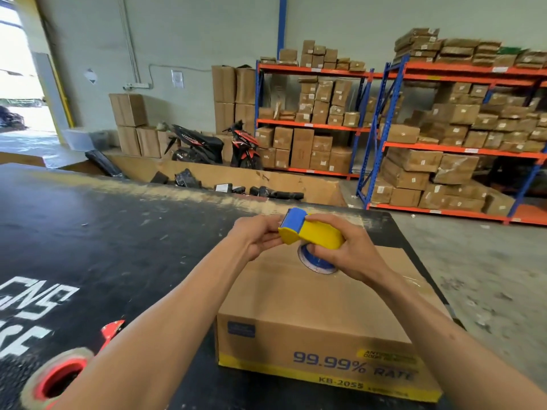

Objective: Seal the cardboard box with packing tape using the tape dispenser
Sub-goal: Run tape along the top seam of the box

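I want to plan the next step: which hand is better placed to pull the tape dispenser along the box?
Probably the right hand: it already grips the tape dispenser over the box. The left hand only pinches its front end.

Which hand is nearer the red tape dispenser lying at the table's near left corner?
Left. The left hand is above the red tape dispenser; the right hand is farther right.

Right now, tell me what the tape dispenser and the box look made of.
Tape dispenser: looks like moulded plastic, smooth yellow body with a blue front piece, evenly coloured. Box: corrugated-looking cardboard, matte brown, with printed blue lettering and a yellow band on its near side.
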Demonstrator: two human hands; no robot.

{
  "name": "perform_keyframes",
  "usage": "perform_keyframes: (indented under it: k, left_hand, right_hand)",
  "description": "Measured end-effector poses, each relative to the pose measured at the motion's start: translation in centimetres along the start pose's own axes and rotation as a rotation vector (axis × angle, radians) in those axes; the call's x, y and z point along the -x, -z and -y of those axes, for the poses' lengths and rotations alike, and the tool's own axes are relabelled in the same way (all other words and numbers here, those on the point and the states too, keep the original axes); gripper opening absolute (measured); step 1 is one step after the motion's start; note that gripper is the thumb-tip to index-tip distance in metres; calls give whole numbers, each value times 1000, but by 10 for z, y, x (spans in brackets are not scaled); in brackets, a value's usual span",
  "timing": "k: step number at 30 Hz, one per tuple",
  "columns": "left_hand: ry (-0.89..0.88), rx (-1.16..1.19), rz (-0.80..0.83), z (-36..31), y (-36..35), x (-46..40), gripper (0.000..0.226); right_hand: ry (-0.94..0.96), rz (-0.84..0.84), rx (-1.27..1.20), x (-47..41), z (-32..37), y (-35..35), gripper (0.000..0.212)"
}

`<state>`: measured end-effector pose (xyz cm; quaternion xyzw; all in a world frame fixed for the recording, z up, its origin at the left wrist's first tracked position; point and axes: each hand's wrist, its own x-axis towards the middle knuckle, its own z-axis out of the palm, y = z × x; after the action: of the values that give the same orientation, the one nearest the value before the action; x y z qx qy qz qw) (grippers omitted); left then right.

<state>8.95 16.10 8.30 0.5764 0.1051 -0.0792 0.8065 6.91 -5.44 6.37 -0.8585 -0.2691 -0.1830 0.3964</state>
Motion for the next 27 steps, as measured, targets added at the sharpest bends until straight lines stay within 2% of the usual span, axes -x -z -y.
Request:
perform_keyframes:
  k: [4,7,10,14,17,20,24,27]
  left_hand:
    - [-32,36,-168,-1,36,-13,40]
    - [-45,31,-229,6,58,-17,38]
    - [-123,-80,-351,31,60,-24,34]
    - [-275,-322,-523,49,63,-28,45]
    - [-278,-412,-628,54,69,-22,44]
    - [-217,-384,-695,61,77,-21,46]
    - [-121,-194,-677,77,96,-49,53]
    - [-78,-97,-695,93,115,-86,41]
  right_hand:
    - [-97,129,-40,-16,-13,-4,53]
    - [-158,223,-46,-24,-29,4,50]
    - [-175,301,38,-30,-40,-9,46]
    - [-177,367,126,-46,-41,-23,39]
    - [-131,464,237,-61,-31,-30,42]
    - [-78,531,342,-73,-24,-40,49]
    - [-64,579,405,-83,-22,-45,53]
    - [-64,594,425,-85,-23,-46,54]
